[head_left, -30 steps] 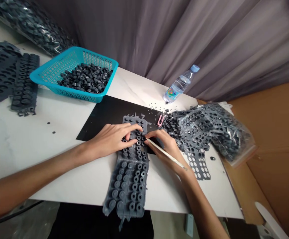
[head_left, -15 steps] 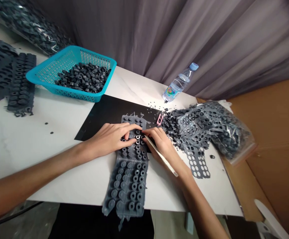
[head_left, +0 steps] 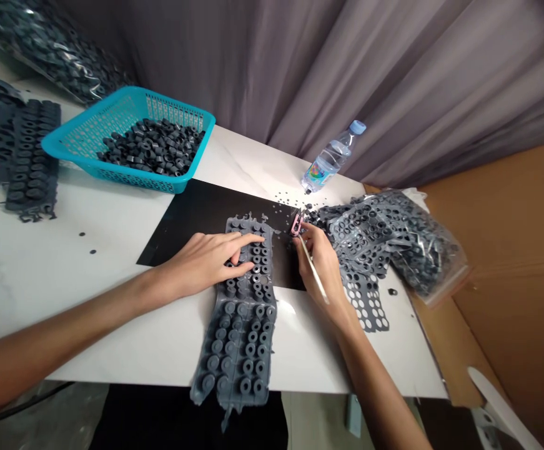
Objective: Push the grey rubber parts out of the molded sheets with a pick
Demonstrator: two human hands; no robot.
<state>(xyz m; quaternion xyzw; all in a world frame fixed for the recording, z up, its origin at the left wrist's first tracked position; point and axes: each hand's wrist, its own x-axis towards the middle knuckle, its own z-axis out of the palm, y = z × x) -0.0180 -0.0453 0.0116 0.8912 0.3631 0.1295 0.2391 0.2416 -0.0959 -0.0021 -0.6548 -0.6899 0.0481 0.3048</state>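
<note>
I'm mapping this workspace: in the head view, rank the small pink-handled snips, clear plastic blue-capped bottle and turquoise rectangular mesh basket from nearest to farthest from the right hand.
1. Pink-handled snips: close by the fingertips of the right hand.
2. Blue-capped bottle: beyond the hand, toward the grey fabric curtain.
3. Turquoise basket: far to the left.

On my screen, counter (head_left: 159, 347) spans middle. Basket (head_left: 128, 174) upper left, loose parts (head_left: 152, 149) in it. Moulded sheet (head_left: 234, 350) at centre, far end on mat (head_left: 185, 212). Bottle (head_left: 330, 154) behind mat; webbing (head_left: 358, 234) between mat and bag (head_left: 433, 256), right.
</note>
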